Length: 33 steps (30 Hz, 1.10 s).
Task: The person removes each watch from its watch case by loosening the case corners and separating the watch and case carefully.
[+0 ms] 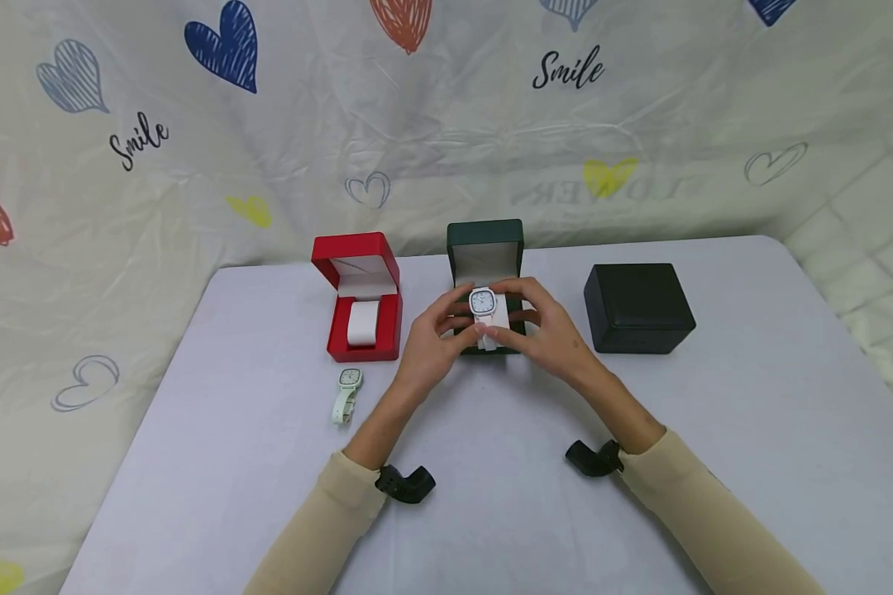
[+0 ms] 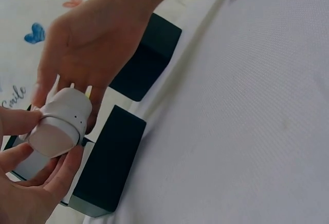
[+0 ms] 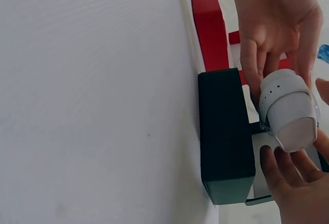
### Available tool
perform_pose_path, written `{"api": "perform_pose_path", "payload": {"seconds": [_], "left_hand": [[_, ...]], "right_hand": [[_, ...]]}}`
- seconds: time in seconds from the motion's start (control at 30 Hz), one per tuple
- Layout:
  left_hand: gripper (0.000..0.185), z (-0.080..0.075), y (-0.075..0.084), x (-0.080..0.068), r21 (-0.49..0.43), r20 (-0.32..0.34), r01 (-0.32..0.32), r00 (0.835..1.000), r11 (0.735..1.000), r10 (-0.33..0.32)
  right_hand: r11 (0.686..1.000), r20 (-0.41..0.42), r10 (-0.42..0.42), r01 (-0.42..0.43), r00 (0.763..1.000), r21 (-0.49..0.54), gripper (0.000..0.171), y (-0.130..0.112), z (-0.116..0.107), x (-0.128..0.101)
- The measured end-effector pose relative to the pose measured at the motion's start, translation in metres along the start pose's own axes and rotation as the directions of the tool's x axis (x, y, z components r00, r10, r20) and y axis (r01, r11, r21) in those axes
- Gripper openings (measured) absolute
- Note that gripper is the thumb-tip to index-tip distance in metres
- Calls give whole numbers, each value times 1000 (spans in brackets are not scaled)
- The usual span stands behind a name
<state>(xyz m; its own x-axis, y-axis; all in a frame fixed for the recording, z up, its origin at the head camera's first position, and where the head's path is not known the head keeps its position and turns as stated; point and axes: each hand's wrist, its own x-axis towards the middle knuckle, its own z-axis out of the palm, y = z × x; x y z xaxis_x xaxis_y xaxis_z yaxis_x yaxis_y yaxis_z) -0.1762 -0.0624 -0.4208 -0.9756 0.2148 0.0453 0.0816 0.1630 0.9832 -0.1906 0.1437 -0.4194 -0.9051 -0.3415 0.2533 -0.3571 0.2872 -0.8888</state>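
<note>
A white watch (image 1: 483, 302), strapped around a pale cushion, is being pinched between the fingers of the left hand (image 1: 435, 340) and the right hand (image 1: 546, 330), just above the open green box (image 1: 486, 248). A pale green watch (image 1: 346, 392) is lying left of that box.

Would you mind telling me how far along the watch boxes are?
Red box stands open, its pale green watch out on the table. In hand: left hand and right hand hold the white watch on its cushion over the green box. Left: black box, closed.
</note>
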Motion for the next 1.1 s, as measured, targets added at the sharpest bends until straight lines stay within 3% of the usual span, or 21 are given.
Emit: {"api": "perform_pose_path", "payload": {"seconds": [0.43, 0.9, 1.1], "left_hand": [[57, -2, 0, -2, -33, 1, 1, 1000, 999, -1], [57, -8, -3, -2, -57, 46, 3, 999, 998, 0], [55, -8, -3, -2, -78, 30, 7, 1000, 997, -5]], "right_hand": [[996, 55, -70, 73, 996, -59, 87, 5, 4, -4], [997, 40, -60, 62, 997, -50, 90, 1, 8, -5], [999, 59, -36, 39, 998, -35, 90, 0, 9, -4]]}}
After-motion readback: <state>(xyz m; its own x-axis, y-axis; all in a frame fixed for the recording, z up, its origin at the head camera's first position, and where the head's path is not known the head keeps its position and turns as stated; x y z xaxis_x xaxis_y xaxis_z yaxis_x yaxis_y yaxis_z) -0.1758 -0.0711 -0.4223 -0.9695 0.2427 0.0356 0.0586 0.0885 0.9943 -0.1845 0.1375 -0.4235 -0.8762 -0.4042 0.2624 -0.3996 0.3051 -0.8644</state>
